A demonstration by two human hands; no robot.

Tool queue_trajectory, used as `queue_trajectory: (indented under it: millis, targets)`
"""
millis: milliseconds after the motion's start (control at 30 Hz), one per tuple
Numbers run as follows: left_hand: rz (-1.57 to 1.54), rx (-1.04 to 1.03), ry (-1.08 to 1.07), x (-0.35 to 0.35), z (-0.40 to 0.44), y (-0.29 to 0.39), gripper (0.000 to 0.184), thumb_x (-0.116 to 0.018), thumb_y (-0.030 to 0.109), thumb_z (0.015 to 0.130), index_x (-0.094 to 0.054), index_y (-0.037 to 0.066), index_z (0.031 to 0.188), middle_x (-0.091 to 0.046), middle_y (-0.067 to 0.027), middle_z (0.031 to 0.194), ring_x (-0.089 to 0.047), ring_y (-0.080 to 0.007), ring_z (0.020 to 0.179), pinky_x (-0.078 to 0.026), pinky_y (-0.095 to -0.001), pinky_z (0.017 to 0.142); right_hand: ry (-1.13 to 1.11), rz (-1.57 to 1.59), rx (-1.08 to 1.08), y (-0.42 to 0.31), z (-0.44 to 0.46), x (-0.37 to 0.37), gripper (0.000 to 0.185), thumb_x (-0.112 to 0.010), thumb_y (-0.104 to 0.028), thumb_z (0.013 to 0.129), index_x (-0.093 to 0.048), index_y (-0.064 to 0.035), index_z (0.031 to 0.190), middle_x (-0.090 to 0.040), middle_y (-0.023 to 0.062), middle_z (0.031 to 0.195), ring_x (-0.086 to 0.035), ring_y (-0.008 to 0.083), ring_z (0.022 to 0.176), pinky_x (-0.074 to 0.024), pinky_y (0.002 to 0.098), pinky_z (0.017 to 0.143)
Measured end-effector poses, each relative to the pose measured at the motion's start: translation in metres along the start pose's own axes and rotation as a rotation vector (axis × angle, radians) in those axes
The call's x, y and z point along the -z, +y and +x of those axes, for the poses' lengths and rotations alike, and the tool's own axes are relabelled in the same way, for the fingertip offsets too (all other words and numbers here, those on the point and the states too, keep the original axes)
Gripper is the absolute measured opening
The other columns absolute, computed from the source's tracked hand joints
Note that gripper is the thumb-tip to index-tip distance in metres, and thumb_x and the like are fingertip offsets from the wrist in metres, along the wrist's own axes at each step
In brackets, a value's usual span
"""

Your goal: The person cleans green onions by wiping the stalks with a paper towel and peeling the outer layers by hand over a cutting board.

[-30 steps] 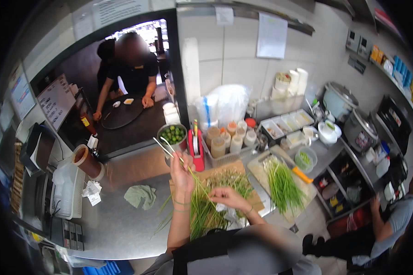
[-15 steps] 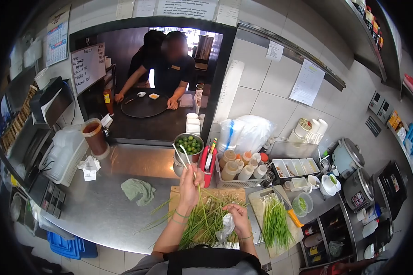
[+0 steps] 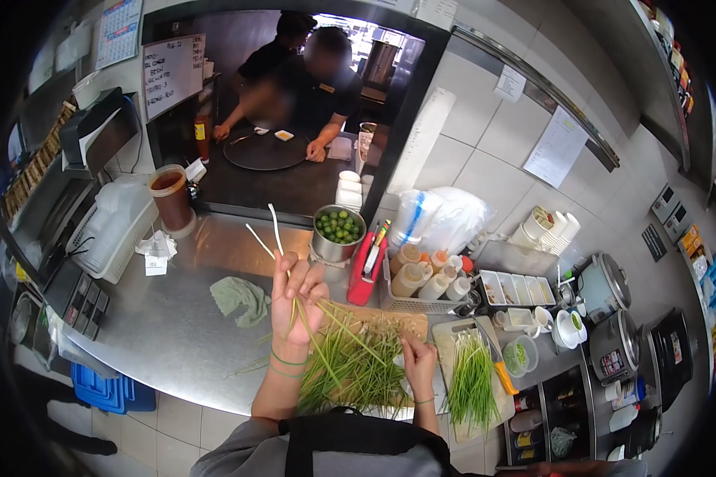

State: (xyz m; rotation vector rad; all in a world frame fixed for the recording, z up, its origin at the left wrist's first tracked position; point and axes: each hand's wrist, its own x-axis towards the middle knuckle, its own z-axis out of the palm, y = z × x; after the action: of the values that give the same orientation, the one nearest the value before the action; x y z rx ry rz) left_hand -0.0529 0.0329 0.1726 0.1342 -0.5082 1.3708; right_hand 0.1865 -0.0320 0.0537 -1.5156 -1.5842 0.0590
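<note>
My left hand is raised above the near edge of the counter, its fingers closed round a few green onions. Their white ends stick up past my fingertips, and the green leaves trail down. Beneath lies a loose heap of green onions on a wooden board. At the right side of that heap is my right hand, fingers pinched together; what they hold is hidden, though a bit of white shows beside them. A trimmed bundle of green onions rests on a pale cutting board alongside an orange-handled knife.
Behind the boards stand a metal pot of green citrus, a red holder and a basket of squeeze bottles. A green cloth lies left. Beyond the pass-through window, a person leans over a round black tray.
My left hand has moved left and up with the green onions, turning its palm more into view. The crumpled white paper by my right hand is now mostly hidden. The camera view has shifted.
</note>
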Motion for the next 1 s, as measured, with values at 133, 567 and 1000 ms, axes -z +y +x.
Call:
queue_trajectory:
  millis: [133, 567, 1000]
  targets:
    - [-0.005, 0.001, -0.059, 0.006, 0.001, 0.018, 0.031, -0.030, 0.032, 0.097, -0.046, 0.010, 0.083, -0.030, 0.0028, 0.056, -0.031, -0.0070, 0.054, -0.030, -0.0199, 0.048, -0.121, -0.041, 0.050, -0.002, -0.004, -0.002, 0.018, -0.064, -0.016, 0.078, -0.059, -0.0037, 0.067, -0.035, 0.0025, 0.044, -0.034, 0.0162, 0.040, -0.0303, 0.0280, 0.057]
    - [0.037, -0.041, -0.060, 0.006, -0.004, 0.067, 0.036, -0.030, 0.019, 0.097, -0.037, 0.005, 0.129, -0.046, -0.0065, 0.095, -0.046, -0.0120, 0.080, -0.041, -0.0223, 0.065, -0.220, -0.003, -0.177, 0.010, -0.017, 0.006, 0.018, -0.063, -0.018, 0.079, -0.060, -0.0047, 0.068, -0.038, 0.0054, 0.046, -0.035, 0.0208, 0.042, -0.0334, 0.0333, 0.059]
    - [0.378, -0.112, 0.422, 0.088, 0.015, 0.085, 0.043, -0.031, 0.018, 0.094, -0.026, -0.001, 0.133, -0.010, -0.0242, 0.141, -0.012, -0.0312, 0.133, -0.017, -0.0491, 0.107, -0.236, -0.032, -0.205, 0.007, -0.016, 0.005, 0.016, -0.064, -0.019, 0.079, -0.062, -0.0049, 0.071, -0.042, 0.0056, 0.046, -0.038, 0.0209, 0.044, -0.0354, 0.0317, 0.063]
